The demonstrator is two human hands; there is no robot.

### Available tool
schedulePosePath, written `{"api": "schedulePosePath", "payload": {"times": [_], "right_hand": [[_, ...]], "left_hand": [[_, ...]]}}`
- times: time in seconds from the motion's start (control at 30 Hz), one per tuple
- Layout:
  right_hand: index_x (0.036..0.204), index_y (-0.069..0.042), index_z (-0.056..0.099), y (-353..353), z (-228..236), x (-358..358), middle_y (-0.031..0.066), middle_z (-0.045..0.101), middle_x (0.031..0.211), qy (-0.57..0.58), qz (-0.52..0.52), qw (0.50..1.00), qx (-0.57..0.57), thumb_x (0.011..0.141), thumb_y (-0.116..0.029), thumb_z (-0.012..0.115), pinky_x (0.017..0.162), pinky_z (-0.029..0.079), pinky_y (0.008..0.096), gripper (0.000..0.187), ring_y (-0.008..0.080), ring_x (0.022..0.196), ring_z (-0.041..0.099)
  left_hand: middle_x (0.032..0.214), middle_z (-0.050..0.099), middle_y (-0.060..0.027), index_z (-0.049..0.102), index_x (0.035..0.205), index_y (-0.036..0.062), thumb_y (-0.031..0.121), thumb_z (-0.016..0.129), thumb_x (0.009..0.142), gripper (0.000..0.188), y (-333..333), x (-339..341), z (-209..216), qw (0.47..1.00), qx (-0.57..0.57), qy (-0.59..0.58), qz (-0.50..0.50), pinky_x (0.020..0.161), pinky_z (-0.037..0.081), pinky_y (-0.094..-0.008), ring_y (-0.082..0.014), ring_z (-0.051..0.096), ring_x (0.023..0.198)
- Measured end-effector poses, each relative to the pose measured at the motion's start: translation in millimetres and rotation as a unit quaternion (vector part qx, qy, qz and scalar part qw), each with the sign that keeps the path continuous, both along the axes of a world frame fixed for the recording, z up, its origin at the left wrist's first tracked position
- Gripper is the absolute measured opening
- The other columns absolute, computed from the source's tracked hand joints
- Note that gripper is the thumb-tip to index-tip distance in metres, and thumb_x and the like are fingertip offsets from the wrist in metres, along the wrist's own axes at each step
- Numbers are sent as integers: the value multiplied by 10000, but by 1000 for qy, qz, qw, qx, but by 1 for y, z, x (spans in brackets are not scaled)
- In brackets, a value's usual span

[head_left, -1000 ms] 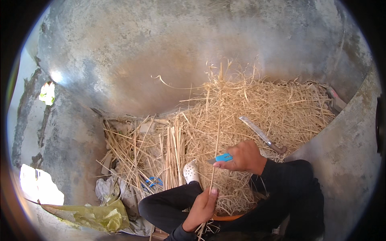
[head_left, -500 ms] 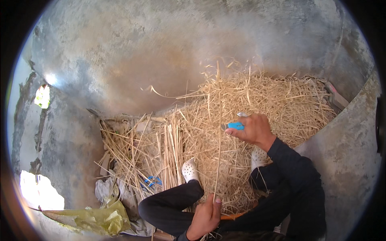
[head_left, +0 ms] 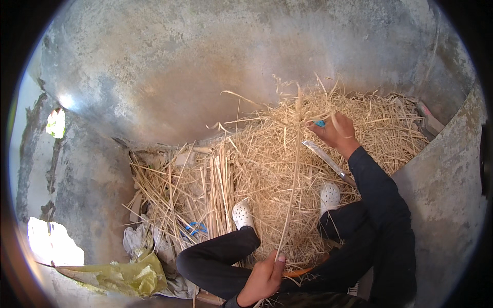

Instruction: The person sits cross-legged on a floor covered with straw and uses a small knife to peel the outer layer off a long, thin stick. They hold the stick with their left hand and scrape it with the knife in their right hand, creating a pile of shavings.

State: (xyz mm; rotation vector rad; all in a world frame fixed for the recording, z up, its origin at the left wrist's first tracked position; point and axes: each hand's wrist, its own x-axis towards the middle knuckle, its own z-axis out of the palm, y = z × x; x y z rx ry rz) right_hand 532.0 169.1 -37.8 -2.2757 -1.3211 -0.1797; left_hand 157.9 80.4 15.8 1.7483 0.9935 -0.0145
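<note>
The left hand pinches the near end of a long, thin, tan plant-fibre strip between thumb and fingers; the strip runs away from the person over a broad heap of curly straw-coloured shavings. The right hand is closed around a small bright-blue tool, near the strip's far part; fingers hide most of it, so any lettering there cannot be read. A pale curl crosses that hand.

Just below the right hand, a long silver-bladed knife lies on the shavings, its handle end beside the dark sleeve. The heap's far edge meets a mottled grey wall; its right side stops at a slanting grey partition. White perforated clogs bound the near space, between which the strip passes with room either side.
</note>
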Motion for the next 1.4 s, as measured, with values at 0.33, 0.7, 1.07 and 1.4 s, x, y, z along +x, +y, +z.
{"api": "schedulePosePath", "payload": {"times": [0.33,0.7,1.07,1.4], "right_hand": [[444,-53,441,-21,13,-60,52,403,419,255,175,943,-124,852,-791,346,468,392,397,849,218,363,394],[506,-55,602,-33,1,-108,114,499,417,68,237,969,-27,752,-858,408,388,411,384,862,263,385,553],[535,-77,623,-22,-5,-97,85,501,419,33,225,974,23,756,-848,430,384,409,368,825,251,383,544],[582,-93,656,-9,7,-56,67,519,435,40,126,991,-12,793,-733,549,419,442,377,682,254,403,555]], "left_hand": [[922,508,0,318,1440,44,126,436,1015,449,36,-2,-30,943,-205,-203,163,685,441,-234,-69,481,769],[583,449,-11,304,1475,31,103,449,990,512,33,7,9,993,101,-35,49,539,382,-227,-63,410,544],[520,481,-135,373,1425,-11,27,484,930,508,34,6,4,973,217,-62,39,474,396,-287,-178,521,433],[527,475,-117,380,1418,-19,21,493,931,502,20,7,3,973,212,-93,23,481,408,-275,-148,515,432]]}}
